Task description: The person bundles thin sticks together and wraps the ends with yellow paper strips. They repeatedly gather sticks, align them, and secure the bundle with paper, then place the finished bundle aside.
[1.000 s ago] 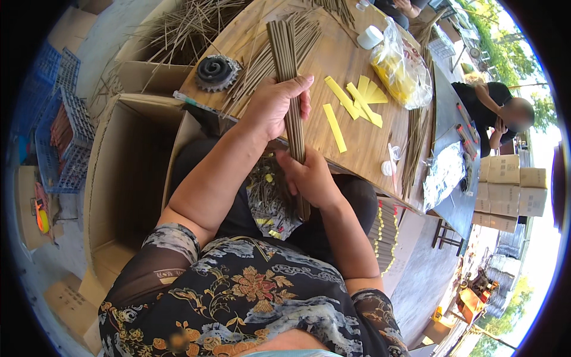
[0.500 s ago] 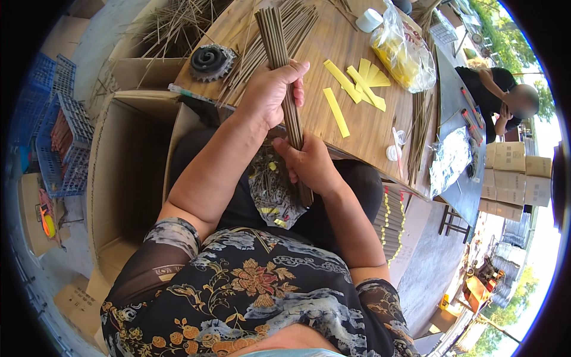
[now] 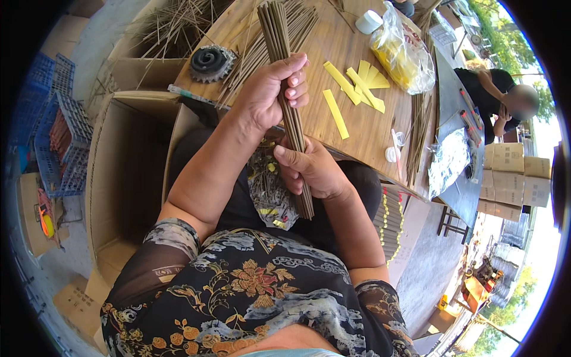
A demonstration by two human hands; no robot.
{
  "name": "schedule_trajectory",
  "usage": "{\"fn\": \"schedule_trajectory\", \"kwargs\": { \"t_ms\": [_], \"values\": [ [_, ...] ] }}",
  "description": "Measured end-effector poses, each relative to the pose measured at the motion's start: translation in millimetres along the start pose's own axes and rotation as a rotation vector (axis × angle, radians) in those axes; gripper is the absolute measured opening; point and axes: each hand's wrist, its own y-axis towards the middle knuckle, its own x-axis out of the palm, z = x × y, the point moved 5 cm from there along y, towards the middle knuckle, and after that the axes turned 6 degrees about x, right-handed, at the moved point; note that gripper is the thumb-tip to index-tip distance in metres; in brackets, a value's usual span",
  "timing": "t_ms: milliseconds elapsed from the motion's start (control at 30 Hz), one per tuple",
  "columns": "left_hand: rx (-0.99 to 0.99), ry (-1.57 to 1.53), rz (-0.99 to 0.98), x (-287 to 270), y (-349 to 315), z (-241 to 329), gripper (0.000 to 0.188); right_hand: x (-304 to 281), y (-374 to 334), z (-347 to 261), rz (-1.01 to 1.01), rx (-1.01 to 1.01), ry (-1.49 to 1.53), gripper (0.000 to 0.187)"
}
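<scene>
A bundle of thin brown sticks point(image 3: 275, 33) stands slanted between me and the table edge, its top leaning a little left. My left hand point(image 3: 273, 89) wraps round its upper half, fingers curled over the right side. Lower down, my right hand point(image 3: 312, 169) grips the same bundle, thumb across the front. The bottom ends poke out below the right hand, slightly uneven. More loose sticks point(image 3: 250, 65) lie on the table behind the left hand. Yellow paper strips point(image 3: 336, 113) are spread on the wood to the right of the bundle.
On the wooden table point(image 3: 309, 113) sit a black coiled object point(image 3: 211, 62), a white jar point(image 3: 369, 22) and a clear bag of yellow strips point(image 3: 401, 53). A cardboard box point(image 3: 98, 178) stands open at my left. Another person point(image 3: 491, 98) sits at the far right near stacked cartons point(image 3: 508, 178).
The bundle has slid down through my hands, its lower end now nearer my lap. My left hand's fingers have wrapped further round it.
</scene>
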Motion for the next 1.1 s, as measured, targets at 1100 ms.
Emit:
{"fn": "schedule_trajectory", "kwargs": {
  "t_ms": [1100],
  "values": [
    [0.136, 0.091, 0.143, -9.7, -0.9, 16.9, 0.019, 9.1, 1.7, -10.3, 0.145, -0.063, -0.226, 0.022]
  ]
}}
